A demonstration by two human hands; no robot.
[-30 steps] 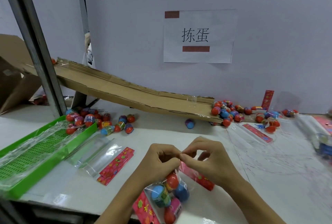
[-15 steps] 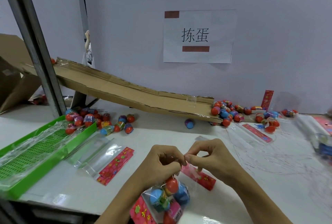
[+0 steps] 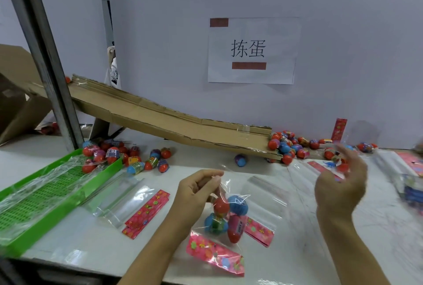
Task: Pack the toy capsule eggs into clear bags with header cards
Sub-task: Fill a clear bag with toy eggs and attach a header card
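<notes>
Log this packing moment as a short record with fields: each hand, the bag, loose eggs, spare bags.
left hand: pinches the top of the filled bag
right hand: open, raised, holds nothing
filled bag: hangs from the left hand, several eggs inside, pink header card at its lower end
loose eggs: piles by the green tray and at the cardboard ramp foot
spare bags: flat beside the tray

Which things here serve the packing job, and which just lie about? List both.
In the job:
filled bag, pinched by left hand
its header card
right hand, raised
loose eggs
empty bags

Lying about:
cardboard ramp
green tray
wall sign
</notes>
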